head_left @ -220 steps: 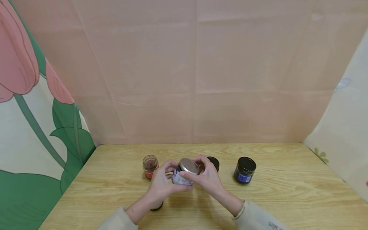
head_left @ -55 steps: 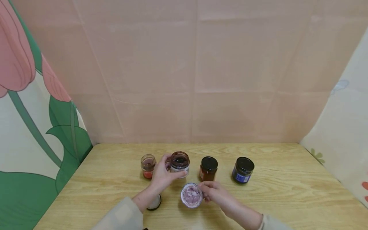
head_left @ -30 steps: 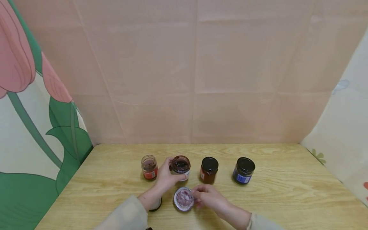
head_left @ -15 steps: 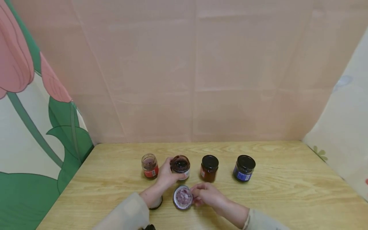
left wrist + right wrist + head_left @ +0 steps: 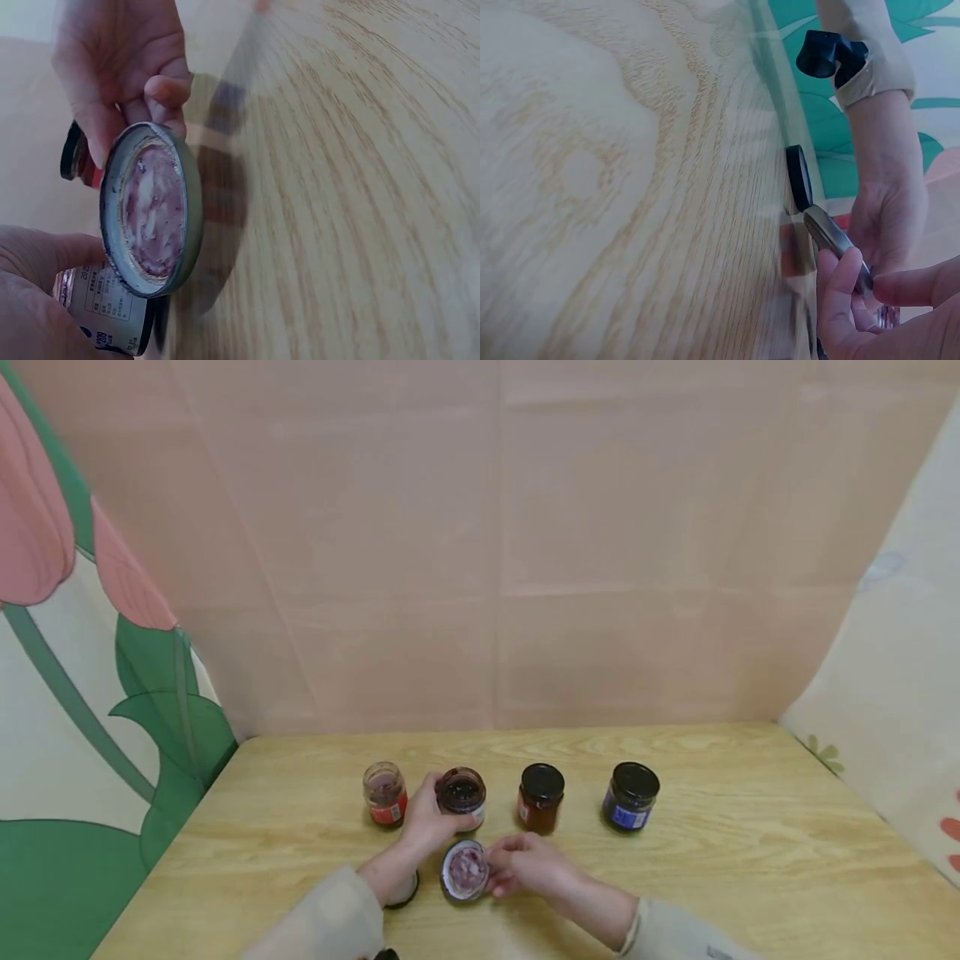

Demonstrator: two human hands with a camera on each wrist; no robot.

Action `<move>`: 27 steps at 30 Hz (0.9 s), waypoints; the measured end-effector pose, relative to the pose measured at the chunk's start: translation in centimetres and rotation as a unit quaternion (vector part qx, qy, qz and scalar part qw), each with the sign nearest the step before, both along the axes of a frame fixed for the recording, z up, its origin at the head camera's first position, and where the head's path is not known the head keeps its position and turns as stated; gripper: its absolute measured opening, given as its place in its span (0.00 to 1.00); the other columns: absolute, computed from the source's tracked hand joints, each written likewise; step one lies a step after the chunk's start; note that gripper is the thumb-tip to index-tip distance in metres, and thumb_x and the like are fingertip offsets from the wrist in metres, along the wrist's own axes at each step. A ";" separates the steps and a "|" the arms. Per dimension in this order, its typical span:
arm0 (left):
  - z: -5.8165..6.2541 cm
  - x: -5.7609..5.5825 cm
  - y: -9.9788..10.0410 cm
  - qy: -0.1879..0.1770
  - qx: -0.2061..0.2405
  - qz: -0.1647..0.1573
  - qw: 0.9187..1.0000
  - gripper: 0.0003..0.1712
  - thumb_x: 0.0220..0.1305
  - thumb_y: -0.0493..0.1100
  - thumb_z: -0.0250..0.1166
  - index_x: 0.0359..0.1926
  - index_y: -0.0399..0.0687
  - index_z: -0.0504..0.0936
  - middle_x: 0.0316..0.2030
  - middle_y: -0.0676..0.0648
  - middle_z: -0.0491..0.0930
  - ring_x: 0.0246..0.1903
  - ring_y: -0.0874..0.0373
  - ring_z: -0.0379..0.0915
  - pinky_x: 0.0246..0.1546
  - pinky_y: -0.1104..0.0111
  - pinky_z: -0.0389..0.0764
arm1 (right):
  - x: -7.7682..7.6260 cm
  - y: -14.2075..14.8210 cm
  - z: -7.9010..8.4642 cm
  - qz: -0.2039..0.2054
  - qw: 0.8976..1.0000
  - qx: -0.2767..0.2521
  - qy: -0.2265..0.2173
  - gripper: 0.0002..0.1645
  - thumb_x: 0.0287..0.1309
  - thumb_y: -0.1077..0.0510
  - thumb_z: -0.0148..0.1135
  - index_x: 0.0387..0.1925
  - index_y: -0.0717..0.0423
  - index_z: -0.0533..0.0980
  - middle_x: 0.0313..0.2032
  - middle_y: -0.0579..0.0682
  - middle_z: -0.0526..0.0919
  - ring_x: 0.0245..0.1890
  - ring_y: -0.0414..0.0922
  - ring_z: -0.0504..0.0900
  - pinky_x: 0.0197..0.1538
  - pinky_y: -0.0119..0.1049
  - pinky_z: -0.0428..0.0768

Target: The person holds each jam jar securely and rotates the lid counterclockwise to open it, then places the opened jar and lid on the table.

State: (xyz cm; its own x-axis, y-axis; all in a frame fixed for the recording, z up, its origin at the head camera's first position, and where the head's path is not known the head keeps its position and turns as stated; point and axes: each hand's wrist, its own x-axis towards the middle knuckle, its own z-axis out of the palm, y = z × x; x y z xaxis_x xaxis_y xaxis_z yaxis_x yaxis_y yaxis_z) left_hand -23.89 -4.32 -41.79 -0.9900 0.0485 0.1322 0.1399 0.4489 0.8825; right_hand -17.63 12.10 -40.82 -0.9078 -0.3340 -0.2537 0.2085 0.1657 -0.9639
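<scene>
My left hand (image 5: 427, 823) grips an uncapped glass jar (image 5: 470, 819) of dark jam with a white label, upright at the table, between two other jars. In front of it my right hand (image 5: 536, 870) pinches a metal lid (image 5: 465, 872) by its right edge. The lid's inner face, smeared with purple jam, is turned up and tilted. In the left wrist view this lid (image 5: 154, 214) overlaps the labelled jar (image 5: 112, 309). Seen from the right wrist, the lid (image 5: 831, 234) stands edge-on between thumb and fingers, close over the table.
An uncapped jar with a red label (image 5: 387, 810) stands to the left. Right of the held jar are a black-lidded reddish-brown jar (image 5: 540, 797) and a black-lidded jar with a blue label (image 5: 632, 797). Another lid (image 5: 405, 893) lies on the wooden table (image 5: 720, 860), partly behind my left forearm.
At first both hands held the jar raised with its silver lid on. The lid has since come off; the jar has gone down to the table, and the lid has moved left and lower.
</scene>
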 end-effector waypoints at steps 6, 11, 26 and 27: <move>-0.5 0.1 -0.2 0.001 -0.002 -0.001 1.000 0.42 0.38 0.36 0.78 0.56 0.31 0.69 0.50 0.33 0.78 0.54 0.38 0.73 0.59 0.48 0.69 | -0.4 -0.5 -0.1 0.002 1.000 -0.002 -0.001 0.15 0.64 0.64 0.52 0.43 0.77 0.73 0.29 0.54 0.84 0.27 0.38 0.81 0.33 0.30 0.82; -0.6 -0.1 -0.1 0.011 -0.005 -0.002 1.000 0.42 0.38 0.37 0.78 0.56 0.31 0.69 0.50 0.33 0.78 0.54 0.38 0.73 0.59 0.48 0.69 | -0.7 -0.4 -0.1 -0.001 1.000 0.007 0.000 0.15 0.63 0.65 0.52 0.43 0.78 0.73 0.29 0.54 0.84 0.27 0.38 0.81 0.33 0.30 0.82; -0.6 -0.5 -0.4 0.022 -0.047 -0.002 0.999 0.42 0.41 0.41 0.78 0.56 0.31 0.69 0.50 0.32 0.78 0.53 0.38 0.73 0.57 0.48 0.71 | -0.8 0.0 -0.7 -0.007 1.000 0.026 0.007 0.15 0.59 0.67 0.53 0.41 0.79 0.74 0.28 0.48 0.82 0.27 0.36 0.79 0.35 0.30 0.81; -0.6 -0.5 -0.3 0.024 -0.050 -0.004 0.998 0.42 0.41 0.41 0.78 0.56 0.31 0.69 0.50 0.32 0.78 0.53 0.38 0.73 0.57 0.48 0.71 | -0.8 0.0 -0.7 -0.007 1.000 0.024 0.006 0.16 0.59 0.66 0.53 0.42 0.80 0.74 0.28 0.48 0.82 0.27 0.36 0.79 0.36 0.30 0.81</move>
State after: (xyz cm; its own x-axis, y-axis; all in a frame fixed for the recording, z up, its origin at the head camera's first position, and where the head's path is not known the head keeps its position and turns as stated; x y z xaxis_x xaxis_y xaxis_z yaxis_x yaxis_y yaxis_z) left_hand -24.40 -4.67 -42.44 -0.9824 0.0709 0.1727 0.1836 0.5335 0.8256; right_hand -18.40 12.11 -41.51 -0.9156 -0.3086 -0.2579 0.1992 0.2091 -0.9574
